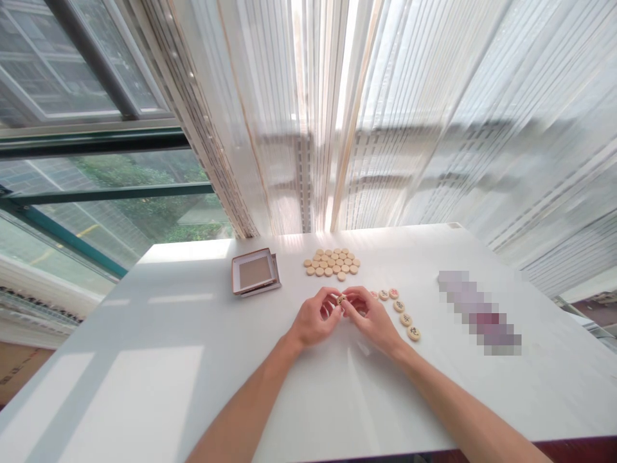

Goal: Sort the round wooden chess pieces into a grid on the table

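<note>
My left hand (314,318) and my right hand (370,319) meet over the middle of a white table (144,360). Together their fingertips pinch one small round wooden disc (341,299) with a dark mark on its face. Beside my right hand, a curved row of several more marked discs (403,316) lies flat on the table. Farther back, a tight cluster of plain-faced discs (332,263) lies packed together.
A shallow square box with its lid beside it (255,272) lies at the back left of the table. A blurred-out object (479,312) lies to the right. Sheer curtains (385,116) hang behind the table, with a window (96,161) at the left.
</note>
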Demonstrator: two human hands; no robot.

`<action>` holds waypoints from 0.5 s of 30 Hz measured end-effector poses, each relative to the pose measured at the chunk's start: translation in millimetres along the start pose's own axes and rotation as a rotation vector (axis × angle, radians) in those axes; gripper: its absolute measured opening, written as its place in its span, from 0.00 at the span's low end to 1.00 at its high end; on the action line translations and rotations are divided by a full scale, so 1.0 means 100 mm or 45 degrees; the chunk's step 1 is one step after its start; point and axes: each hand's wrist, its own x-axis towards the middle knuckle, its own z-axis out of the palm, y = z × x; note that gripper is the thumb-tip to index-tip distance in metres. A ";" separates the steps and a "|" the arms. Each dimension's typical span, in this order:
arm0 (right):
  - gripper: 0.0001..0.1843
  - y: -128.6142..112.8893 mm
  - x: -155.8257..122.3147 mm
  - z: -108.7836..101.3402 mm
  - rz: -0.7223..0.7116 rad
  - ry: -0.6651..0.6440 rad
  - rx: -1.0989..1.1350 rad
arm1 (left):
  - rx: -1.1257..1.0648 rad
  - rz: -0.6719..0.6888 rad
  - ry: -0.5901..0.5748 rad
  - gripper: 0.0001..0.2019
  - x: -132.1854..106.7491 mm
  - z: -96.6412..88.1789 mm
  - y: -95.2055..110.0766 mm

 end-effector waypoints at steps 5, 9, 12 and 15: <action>0.16 -0.09 -0.02 -0.07 -0.009 0.077 -0.129 | -0.028 -0.046 0.052 0.10 0.02 0.01 -0.05; 0.14 -0.23 -0.23 -0.29 -0.052 0.115 -0.271 | 0.017 -0.050 0.099 0.10 0.03 0.02 -0.08; 0.14 -0.22 -0.52 -0.58 -0.024 0.245 -0.351 | 0.041 -0.044 0.119 0.09 0.03 0.03 -0.09; 0.16 -0.03 -0.83 -0.91 0.130 0.350 -0.415 | 0.048 -0.035 0.119 0.09 0.03 0.03 -0.08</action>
